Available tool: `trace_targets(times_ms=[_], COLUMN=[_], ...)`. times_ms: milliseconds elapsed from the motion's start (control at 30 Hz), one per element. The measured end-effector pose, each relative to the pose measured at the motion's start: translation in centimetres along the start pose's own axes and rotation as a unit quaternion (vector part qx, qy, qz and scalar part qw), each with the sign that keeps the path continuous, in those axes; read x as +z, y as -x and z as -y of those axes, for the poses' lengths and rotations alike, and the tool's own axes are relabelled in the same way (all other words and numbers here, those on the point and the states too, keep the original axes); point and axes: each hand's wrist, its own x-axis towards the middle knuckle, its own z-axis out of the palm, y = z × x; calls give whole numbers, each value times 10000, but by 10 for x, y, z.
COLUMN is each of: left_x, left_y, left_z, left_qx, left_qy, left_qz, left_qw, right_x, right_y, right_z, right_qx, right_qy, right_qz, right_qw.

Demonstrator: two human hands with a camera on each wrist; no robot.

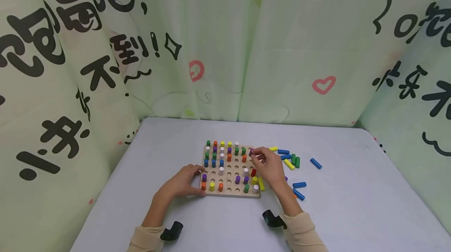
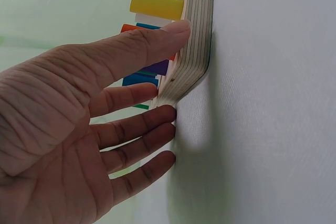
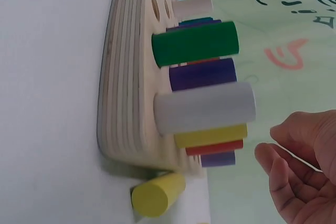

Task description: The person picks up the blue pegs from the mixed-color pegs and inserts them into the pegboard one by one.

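A wooden pegboard (image 1: 229,190) lies flat, with coloured cylindrical pegs upright in many holes. My left hand (image 1: 183,181) is at its left side, fingers mostly straight. The thumb touches the board's front left corner in the left wrist view, with the fingertips beside the left edge. Over the right back part is my right hand (image 1: 269,164), thumb and index finger bent close together. A purple peg (image 3: 218,158) stands in the right column just below those fingertips. The right wrist view shows a gap between peg and fingers and nothing between them. Closer stand a white peg (image 3: 205,108) and a green peg (image 3: 197,44).
Several loose pegs lie right of the board, among them a blue peg (image 1: 316,163), a green peg (image 1: 297,162) and a yellow peg (image 1: 289,164). Another yellow peg (image 1: 261,184) lies against the board's right edge. Printed curtains (image 1: 282,48) surround the white table (image 1: 352,205).
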Motion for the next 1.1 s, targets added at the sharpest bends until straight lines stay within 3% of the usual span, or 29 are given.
trace_targets(times_ms=[733,1100], left_x=[0,0], left_y=[2,2], left_z=[-2,-2], left_qx=[37,18], left_qy=[-33,-63], left_qz=[-28,-33], left_qw=[10000,10000], right_x=[-32,-46], right_y=[-1,-1], right_z=[-39,-56], right_qx=[837,880], right_qy=[268,389], right_qz=[-239,-268], right_qw=[9958,9950])
